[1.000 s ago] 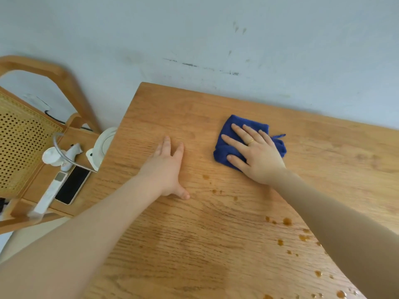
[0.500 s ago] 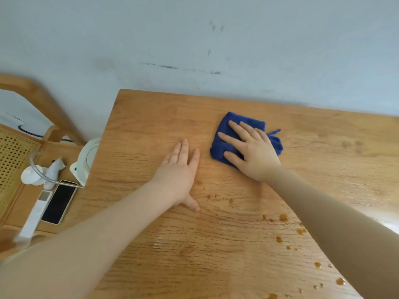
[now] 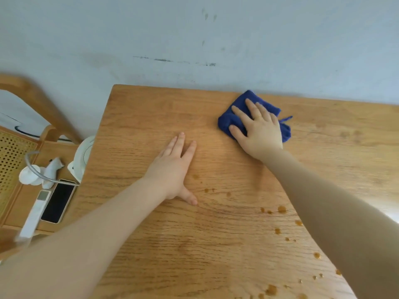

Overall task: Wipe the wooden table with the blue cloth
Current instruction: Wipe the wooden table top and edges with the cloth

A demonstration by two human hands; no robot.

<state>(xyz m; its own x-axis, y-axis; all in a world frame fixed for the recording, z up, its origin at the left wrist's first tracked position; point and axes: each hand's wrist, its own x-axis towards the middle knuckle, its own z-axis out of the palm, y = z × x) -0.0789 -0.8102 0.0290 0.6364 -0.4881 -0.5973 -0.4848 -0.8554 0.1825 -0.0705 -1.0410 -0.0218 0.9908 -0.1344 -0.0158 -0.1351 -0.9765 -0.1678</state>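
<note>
The blue cloth (image 3: 226,121) lies bunched near the far edge of the wooden table (image 3: 140,117), close to the wall. My right hand (image 3: 258,130) presses flat on top of it, fingers spread, and covers most of it. My left hand (image 3: 174,169) rests palm down on the bare wood to the left of the cloth, holding nothing. Several brown liquid drops (image 3: 281,209) dot the table between and below my arms, trailing toward the lower right.
A pale wall (image 3: 216,39) runs right behind the table's far edge. Left of the table stands a wooden chair (image 3: 32,93) with a cane seat, carrying a phone (image 3: 57,201), a white remote (image 3: 34,214) and a white kettle (image 3: 83,158).
My right hand has slid the cloth away from me toward the wall edge. My left hand stays flat on the wood in about the same spot.
</note>
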